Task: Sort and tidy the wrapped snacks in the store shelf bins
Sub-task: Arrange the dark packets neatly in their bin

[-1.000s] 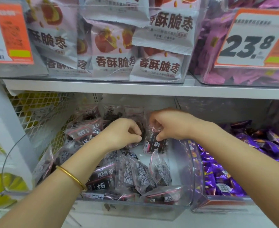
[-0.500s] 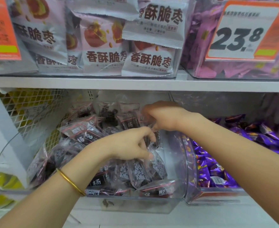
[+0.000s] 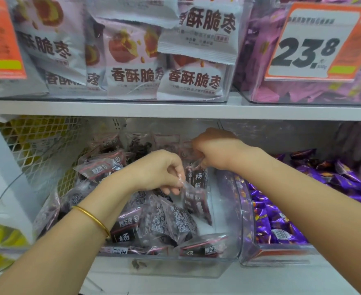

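Observation:
A clear plastic bin [image 3: 222, 271] on the lower shelf holds several dark plum snack packets [image 3: 164, 222] in clear wrappers. My left hand [image 3: 156, 169], with a gold bangle on its wrist, pinches the top edge of one packet [image 3: 194, 201] that hangs over the bin's right side. My right hand [image 3: 215, 150] reaches further back and grips the top of another packet [image 3: 197, 176] that stands upright near the bin's right wall.
To the right, a second clear bin [image 3: 247, 231] holds purple wrapped candies [image 3: 281, 228]. Just above the hands runs the white shelf edge [image 3: 175, 109], carrying bins of white date snack bags [image 3: 137, 77] and an orange 23.8 price tag [image 3: 315, 41]. A wire mesh panel [image 3: 41, 145] stands at left.
My left hand moved right and down and now lifts a packet by its top edge. My right hand moved back into the bin with its packet.

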`<state>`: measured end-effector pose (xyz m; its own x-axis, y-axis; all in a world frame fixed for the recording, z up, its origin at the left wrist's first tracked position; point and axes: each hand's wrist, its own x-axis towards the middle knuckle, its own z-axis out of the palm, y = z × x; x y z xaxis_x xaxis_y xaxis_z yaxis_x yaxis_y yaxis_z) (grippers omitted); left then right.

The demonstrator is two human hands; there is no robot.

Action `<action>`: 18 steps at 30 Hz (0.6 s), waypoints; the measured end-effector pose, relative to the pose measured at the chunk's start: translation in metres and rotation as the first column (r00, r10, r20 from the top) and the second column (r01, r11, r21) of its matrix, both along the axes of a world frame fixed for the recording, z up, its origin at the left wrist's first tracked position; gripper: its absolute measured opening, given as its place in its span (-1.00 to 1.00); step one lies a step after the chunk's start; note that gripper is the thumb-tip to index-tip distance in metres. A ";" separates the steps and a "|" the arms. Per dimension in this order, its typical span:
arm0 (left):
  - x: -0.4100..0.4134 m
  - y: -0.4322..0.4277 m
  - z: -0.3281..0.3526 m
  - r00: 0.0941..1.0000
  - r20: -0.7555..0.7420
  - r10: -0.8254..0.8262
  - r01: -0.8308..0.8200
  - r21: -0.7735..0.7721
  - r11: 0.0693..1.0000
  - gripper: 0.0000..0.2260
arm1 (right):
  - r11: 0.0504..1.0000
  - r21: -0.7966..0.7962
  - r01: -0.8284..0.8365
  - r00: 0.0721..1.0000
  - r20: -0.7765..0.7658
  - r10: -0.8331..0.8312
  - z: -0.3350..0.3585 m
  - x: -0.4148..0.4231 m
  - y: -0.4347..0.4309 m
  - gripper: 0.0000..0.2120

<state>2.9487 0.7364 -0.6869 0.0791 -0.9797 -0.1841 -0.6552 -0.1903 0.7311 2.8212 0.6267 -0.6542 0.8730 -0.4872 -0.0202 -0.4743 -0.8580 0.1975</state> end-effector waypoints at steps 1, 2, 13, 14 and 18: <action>0.002 0.000 -0.001 0.999 -0.019 0.046 -0.046 -0.002 0.999 -0.94 | 1.000 -0.007 0.005 1.000 -0.002 -0.005 -0.001 0.000 -0.002 -0.84; 0.003 -0.001 -0.002 0.996 -0.027 0.087 -0.087 -0.006 0.996 -0.91 | 1.000 -0.010 0.010 1.000 0.003 -0.010 -0.001 0.000 -0.004 -0.87; -0.015 -0.003 -0.010 0.969 -0.070 0.235 -0.242 -0.111 0.964 -0.91 | 0.996 0.082 -0.018 0.999 -0.035 0.021 0.006 -0.009 0.015 -0.71; -0.014 -0.001 -0.009 0.970 -0.062 0.234 -0.239 -0.095 0.966 -0.93 | 0.998 0.055 -0.019 0.999 -0.037 0.021 0.004 -0.008 0.016 -0.73; 0.000 0.021 0.019 0.979 0.197 0.044 -0.042 -0.017 0.999 -0.86 | 0.997 0.076 -0.024 0.999 -0.032 0.026 0.005 -0.009 0.018 -0.73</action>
<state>2.9491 0.7570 -0.6675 0.1549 -0.9767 -0.1484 -0.7782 -0.2132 0.5907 2.8121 0.6448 -0.6494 0.8831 -0.4615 -0.0850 -0.4470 -0.8824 0.1467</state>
